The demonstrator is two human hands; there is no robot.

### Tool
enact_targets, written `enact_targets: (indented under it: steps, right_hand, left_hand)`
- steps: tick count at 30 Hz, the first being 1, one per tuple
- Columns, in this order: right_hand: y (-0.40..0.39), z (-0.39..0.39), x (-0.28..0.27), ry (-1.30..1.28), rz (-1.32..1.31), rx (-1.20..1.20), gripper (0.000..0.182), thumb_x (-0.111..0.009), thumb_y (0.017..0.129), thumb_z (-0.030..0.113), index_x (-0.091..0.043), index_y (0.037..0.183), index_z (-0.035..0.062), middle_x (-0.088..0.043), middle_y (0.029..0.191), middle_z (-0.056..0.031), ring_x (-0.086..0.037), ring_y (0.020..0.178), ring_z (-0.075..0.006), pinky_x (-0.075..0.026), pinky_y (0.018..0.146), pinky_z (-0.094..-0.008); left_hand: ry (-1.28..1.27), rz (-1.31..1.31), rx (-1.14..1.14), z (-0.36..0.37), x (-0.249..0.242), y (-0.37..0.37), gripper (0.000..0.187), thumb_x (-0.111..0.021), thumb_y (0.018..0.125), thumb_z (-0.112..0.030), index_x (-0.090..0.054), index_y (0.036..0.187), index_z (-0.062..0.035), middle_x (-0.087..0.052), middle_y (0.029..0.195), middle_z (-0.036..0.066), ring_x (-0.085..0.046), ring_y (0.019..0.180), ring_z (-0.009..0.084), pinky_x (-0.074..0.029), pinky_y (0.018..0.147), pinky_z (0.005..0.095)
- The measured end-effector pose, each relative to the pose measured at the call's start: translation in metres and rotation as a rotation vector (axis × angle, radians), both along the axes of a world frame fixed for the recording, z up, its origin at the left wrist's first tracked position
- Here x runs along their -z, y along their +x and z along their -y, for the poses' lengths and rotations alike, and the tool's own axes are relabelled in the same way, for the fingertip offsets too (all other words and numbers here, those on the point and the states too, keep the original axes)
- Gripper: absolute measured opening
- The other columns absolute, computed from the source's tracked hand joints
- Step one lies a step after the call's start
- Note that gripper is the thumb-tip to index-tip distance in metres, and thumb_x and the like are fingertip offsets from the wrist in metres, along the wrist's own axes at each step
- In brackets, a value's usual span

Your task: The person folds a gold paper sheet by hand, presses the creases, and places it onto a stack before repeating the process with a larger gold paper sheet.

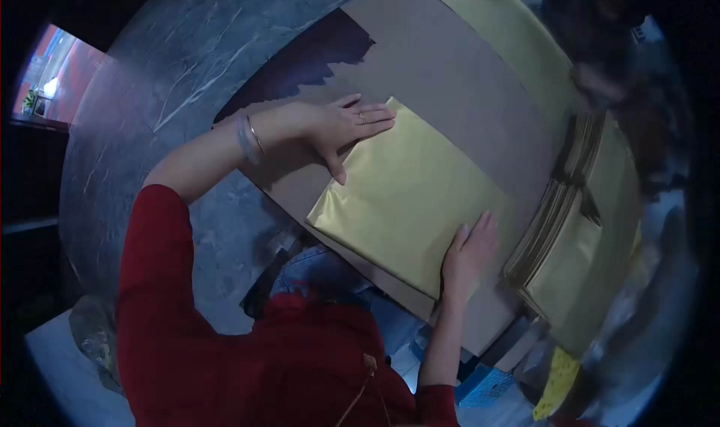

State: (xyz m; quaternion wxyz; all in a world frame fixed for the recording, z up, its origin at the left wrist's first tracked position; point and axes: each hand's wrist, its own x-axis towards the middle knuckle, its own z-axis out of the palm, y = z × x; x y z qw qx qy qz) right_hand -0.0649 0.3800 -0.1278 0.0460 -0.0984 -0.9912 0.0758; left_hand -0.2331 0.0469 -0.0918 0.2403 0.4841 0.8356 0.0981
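Note:
A smooth yellow-gold sheet [412, 194] lies on a brown board [480, 82] in front of me. My left hand [349, 131] rests on its upper left edge, fingers spread, with a ring on one finger and bangles at the wrist. At the sheet's lower right edge is my right hand [471, 253], its palm side against the sheet and its fingers stretched out. Neither hand is wrapped round anything. Whether the sheet is one layer or several cannot be made out.
Folded golden stacks [562, 254] stand at the right. Another yellow-gold sheet [502, 29] lies at the top. A dark torn-edged piece [300, 63] is at the board's upper left. A blue basket [484, 386] sits below.

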Motion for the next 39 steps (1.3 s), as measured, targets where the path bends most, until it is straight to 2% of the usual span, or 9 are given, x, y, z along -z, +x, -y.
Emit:
enact_targets:
  steps: [8,14,19,20,21,24,28,36,39]
  right_hand:
    - [-0.003,0.003,-0.003,-0.004,0.017,0.021,0.057,-0.037,0.098,0.035,-0.026,0.147,0.0078,-0.023,0.154,-0.0113,-0.020,0.142,-0.0296,-0.014,0.114,-0.0500]
    - [0.002,0.000,0.003,-0.034,-0.072,0.072,0.056,-0.038,0.098,0.035,-0.030,0.145,0.0071,-0.025,0.153,-0.0116,-0.022,0.141,-0.0286,-0.015,0.114,-0.0501]
    - [0.004,0.002,0.004,-0.065,-0.073,0.035,0.057,-0.039,0.097,0.034,-0.028,0.146,0.0071,-0.026,0.151,-0.0134,-0.022,0.141,-0.0296,-0.015,0.114,-0.0512]
    - [0.003,0.002,0.004,-0.068,-0.095,0.038,0.056,-0.041,0.096,0.037,-0.035,0.142,0.0060,-0.027,0.151,-0.0118,-0.023,0.141,-0.0276,-0.017,0.114,-0.0494]
    - [0.003,0.002,0.007,-0.071,-0.092,0.065,0.056,-0.041,0.096,0.037,-0.035,0.142,0.0060,-0.027,0.151,-0.0118,-0.023,0.141,-0.0276,-0.017,0.114,-0.0494]
    - [0.004,0.003,0.011,-0.079,-0.187,0.062,0.055,-0.045,0.095,0.039,-0.039,0.141,0.0091,-0.031,0.150,-0.0108,-0.030,0.138,-0.0265,-0.020,0.113,-0.0495]
    - [0.006,-0.008,0.009,-0.070,-0.134,0.096,0.057,-0.042,0.095,0.035,-0.032,0.144,0.0083,-0.027,0.151,-0.0119,-0.025,0.140,-0.0269,-0.017,0.113,-0.0499]
    - [0.021,-0.040,0.010,-0.032,-0.155,0.084,0.050,-0.041,0.097,0.032,-0.040,0.139,0.0042,-0.035,0.147,-0.0141,-0.032,0.136,-0.0295,-0.025,0.111,-0.0498]
    - [0.017,-0.027,0.017,-0.018,-0.194,0.040,0.047,-0.043,0.097,0.026,-0.041,0.137,0.0020,-0.036,0.146,-0.0161,-0.033,0.136,-0.0307,-0.027,0.110,-0.0500]
  left_hand:
    - [-0.169,-0.111,-0.059,-0.011,-0.014,-0.001,0.149,-0.081,0.040,-0.065,0.000,0.149,-0.0031,0.002,0.156,0.018,0.001,0.145,0.0312,-0.002,0.115,0.0527]
    - [-0.354,-0.115,-0.165,-0.027,-0.027,0.007,0.149,-0.086,0.043,-0.056,0.004,0.147,0.0028,0.003,0.155,0.023,0.001,0.145,0.0332,-0.005,0.115,0.0504]
    - [-0.394,-0.115,-0.159,-0.026,-0.024,0.006,0.152,-0.087,0.041,-0.056,0.008,0.147,-0.0012,0.008,0.156,0.018,0.004,0.145,0.0304,-0.006,0.116,0.0505]
    - [-0.387,-0.102,-0.181,-0.026,-0.025,0.005,0.154,-0.087,0.040,-0.056,0.009,0.147,-0.0030,0.009,0.156,0.016,0.006,0.145,0.0294,-0.006,0.116,0.0505]
    - [-0.409,-0.114,-0.159,-0.028,-0.028,0.004,0.158,-0.084,0.035,-0.064,0.008,0.147,-0.0006,0.007,0.155,0.020,0.005,0.144,0.0331,-0.007,0.115,0.0507]
    - [-0.450,-0.106,-0.191,-0.030,-0.026,0.004,0.159,-0.086,0.034,-0.060,0.010,0.148,-0.0057,0.009,0.156,0.014,0.006,0.145,0.0282,-0.006,0.116,0.0510]
    - [-0.473,-0.131,-0.163,-0.029,-0.023,0.001,0.161,-0.084,0.032,-0.064,0.010,0.147,-0.0022,0.010,0.156,0.017,0.007,0.145,0.0300,-0.007,0.115,0.0544]
    - [-0.437,-0.167,-0.176,-0.018,-0.008,-0.002,0.156,-0.083,0.037,-0.066,0.008,0.149,-0.0053,0.008,0.156,0.016,0.005,0.145,0.0310,-0.007,0.114,0.0553]
    - [-0.406,-0.186,-0.195,-0.021,-0.011,0.002,0.154,-0.086,0.037,-0.057,0.006,0.149,-0.0069,0.007,0.157,0.013,0.004,0.145,0.0277,-0.009,0.114,0.0557]
